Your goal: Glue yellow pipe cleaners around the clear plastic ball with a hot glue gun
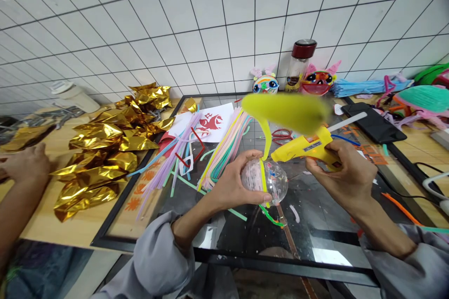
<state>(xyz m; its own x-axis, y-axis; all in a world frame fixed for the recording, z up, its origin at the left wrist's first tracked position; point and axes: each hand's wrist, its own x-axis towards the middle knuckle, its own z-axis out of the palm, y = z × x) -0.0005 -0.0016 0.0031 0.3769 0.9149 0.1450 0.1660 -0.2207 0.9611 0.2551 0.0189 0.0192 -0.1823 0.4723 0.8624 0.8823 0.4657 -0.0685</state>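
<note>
My left hand point(231, 180) is closed around a clear plastic ball point(277, 184) with small coloured bits showing inside. A yellow pipe cleaner point(264, 180) runs around the ball's middle. Its free end point(284, 110) rises and bends to the right, close to the camera and blurred. In my right hand point(347, 175) is a yellow glue gun point(305, 147), its tip close to the top of the ball beside the pipe cleaner. A white glue stick point(349, 122) juts from the gun's back. Below the ball lies a green pipe cleaner point(270, 216).
Bundled pipe cleaners point(224, 156) and red paper cut-outs point(210, 124) lie left of the ball. Gold foil pieces point(105, 135) cover the left table, near another person's hand point(30, 163). Behind stand decorated balls point(265, 85) and a jar point(299, 65); a phone point(373, 124) lies right.
</note>
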